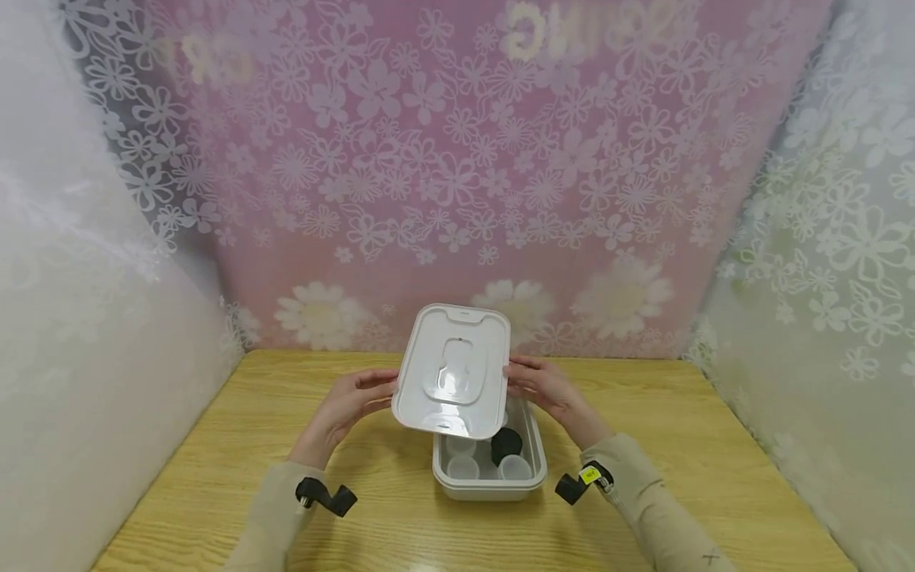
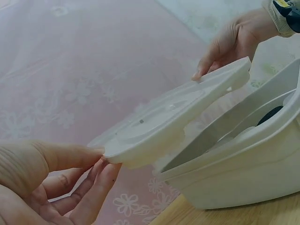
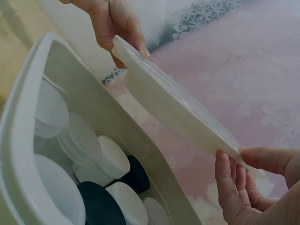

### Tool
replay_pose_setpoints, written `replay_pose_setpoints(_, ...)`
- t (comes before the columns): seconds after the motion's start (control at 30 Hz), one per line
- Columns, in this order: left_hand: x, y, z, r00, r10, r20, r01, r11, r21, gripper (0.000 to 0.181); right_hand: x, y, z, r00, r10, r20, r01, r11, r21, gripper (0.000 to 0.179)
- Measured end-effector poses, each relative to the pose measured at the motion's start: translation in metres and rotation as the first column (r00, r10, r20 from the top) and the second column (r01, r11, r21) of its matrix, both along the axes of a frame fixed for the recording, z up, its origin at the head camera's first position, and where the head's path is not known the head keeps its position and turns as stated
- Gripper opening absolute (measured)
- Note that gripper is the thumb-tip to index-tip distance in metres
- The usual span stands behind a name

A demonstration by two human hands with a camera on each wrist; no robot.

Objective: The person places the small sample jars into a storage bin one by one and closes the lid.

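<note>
A white plastic lid (image 1: 415, 397) is held tilted above a white storage box (image 1: 489, 492), covering its far left part in the head view. My left hand (image 1: 350, 405) pinches the lid's left edge, thumb on top and fingers beneath, as the left wrist view shows. On the opposite edge, my right hand (image 3: 258, 183) pinches it the same way. Inside the box are several round containers: a black one (image 1: 506, 446), translucent ones (image 3: 77, 140) and white ones (image 3: 126, 204). The lid stands apart from the box's rim in both wrist views.
Box and hands are over a wood-grain table (image 1: 643, 492). A pink flowered curtain (image 1: 457, 199) hangs behind the table's far edge, with pale flowered sheets (image 1: 822, 318) at both sides. A black camera mount (image 1: 325, 496) sits on each wrist.
</note>
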State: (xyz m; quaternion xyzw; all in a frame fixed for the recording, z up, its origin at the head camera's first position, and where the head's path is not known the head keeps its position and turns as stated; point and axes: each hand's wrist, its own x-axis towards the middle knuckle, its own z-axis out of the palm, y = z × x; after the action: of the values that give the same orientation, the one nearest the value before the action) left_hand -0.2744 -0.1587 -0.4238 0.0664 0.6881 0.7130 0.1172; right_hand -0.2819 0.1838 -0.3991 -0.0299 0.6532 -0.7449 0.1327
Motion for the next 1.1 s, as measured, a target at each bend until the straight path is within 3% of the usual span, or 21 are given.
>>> replay_pose_setpoints(0.2, -0.003, 0.008, 0.005, 1.0, 0.021, -0.015, -0.021, 1.0, 0.008, 0.043, 0.002, 0.006, 0.009, 0.996, -0.034, -0.086, 0.04, 0.997, 0.063, 0.05)
replay_pose_setpoints(0.33, -0.003, 0.013, 0.01, 0.999, 0.035, -0.015, -0.035, 0.999, 0.034, 0.045, 0.003, 0.007, 0.015, 0.986, -0.078, -0.147, 0.087, 0.995, 0.055, 0.047)
replay_pose_setpoints(0.67, -0.003, 0.024, 0.017, 0.994, 0.095, -0.057, -0.092, 0.994, 0.055, 0.042, 0.006, 0.005, 0.019, 0.942, -0.198, -0.273, 0.219, 0.974, 0.051, 0.033)
replay_pose_setpoints(0.8, -0.002, 0.025, 0.018, 0.989, 0.137, -0.055, -0.135, 0.99, 0.038, 0.038, 0.007, 0.0, 0.019, 0.908, -0.247, -0.338, 0.269, 0.963, 0.019, 0.03)
replay_pose_setpoints(0.87, -0.001, 0.025, 0.019, 0.991, 0.129, -0.025, -0.128, 0.99, 0.057, 0.036, 0.008, -0.002, 0.02, 0.886, -0.271, -0.376, 0.294, 0.956, 0.005, 0.03)
replay_pose_setpoints(1.1, 0.0, 0.021, 0.023, 0.993, -0.041, 0.11, 0.019, 0.981, 0.194, 0.049, 0.009, -0.002, 0.017, 0.796, -0.307, -0.521, 0.378, 0.925, 0.031, 0.029)
